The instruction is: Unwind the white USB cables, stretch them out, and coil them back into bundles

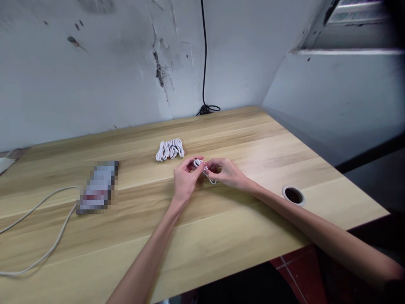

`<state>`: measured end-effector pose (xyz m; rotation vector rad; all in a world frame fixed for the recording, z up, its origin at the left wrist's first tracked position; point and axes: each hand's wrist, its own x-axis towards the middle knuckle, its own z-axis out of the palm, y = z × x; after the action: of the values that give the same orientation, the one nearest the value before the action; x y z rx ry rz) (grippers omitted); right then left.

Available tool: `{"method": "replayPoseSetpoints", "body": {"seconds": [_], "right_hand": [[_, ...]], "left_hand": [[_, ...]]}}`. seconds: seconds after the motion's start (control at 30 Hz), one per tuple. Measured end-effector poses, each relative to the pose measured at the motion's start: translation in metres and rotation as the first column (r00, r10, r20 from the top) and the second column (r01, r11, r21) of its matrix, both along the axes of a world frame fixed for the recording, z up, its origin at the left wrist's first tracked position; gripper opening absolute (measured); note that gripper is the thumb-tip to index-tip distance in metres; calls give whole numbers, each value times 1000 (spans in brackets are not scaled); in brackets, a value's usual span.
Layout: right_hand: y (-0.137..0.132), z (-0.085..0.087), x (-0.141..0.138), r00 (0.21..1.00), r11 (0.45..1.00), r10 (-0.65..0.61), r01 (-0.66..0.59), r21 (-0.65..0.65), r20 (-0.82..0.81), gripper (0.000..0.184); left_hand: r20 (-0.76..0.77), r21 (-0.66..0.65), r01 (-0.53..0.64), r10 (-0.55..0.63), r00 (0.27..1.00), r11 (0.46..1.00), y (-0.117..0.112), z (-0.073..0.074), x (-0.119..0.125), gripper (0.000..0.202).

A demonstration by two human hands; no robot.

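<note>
Left grip [186, 179] and right grip [226, 173] pinch a small loop of white cord [201, 165] between their fingers, closed on it, over the wooden counter [228, 236]. A white cord bundle [170, 150] lies just beyond. A pixelated object [98, 188] sits further left, beside a white cable [41, 240].

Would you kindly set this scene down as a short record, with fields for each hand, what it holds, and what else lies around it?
left hand: left hand, pinching a small white cord
right hand: right hand, pinching the same cord
nearest item: bundle of white cord, on the desk beyond the hands
surface: light wooden desk
also on desk: pixelated rectangular object, white cable reaching it, round grommet
by wall: black cable
</note>
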<state>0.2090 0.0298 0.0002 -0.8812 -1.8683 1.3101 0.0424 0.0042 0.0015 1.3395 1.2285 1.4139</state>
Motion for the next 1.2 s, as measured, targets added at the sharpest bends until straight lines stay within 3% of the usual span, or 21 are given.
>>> {"method": "replayPoseSetpoints", "body": {"seconds": [0.27,0.5,0.9,1.2], "right_hand": [[6,4,5,992,980,24,-48,-194,-122,31],[12,-1,4,896,905,-79,-119,-407,-437,27],[10,-2,5,892,896,0,-201,-396,-453,23],[8,4,5,912,891,-47,-146,-430,-408,23]], "left_hand": [[164,24,38,-41,986,999,4,0,-2,43],[213,-9,124,-119,970,992,5,1,-1,37],[263,-34,163,-148,953,986,6,-2,-2,35],[267,-44,176,-158,951,983,6,-1,-2,34]]}}
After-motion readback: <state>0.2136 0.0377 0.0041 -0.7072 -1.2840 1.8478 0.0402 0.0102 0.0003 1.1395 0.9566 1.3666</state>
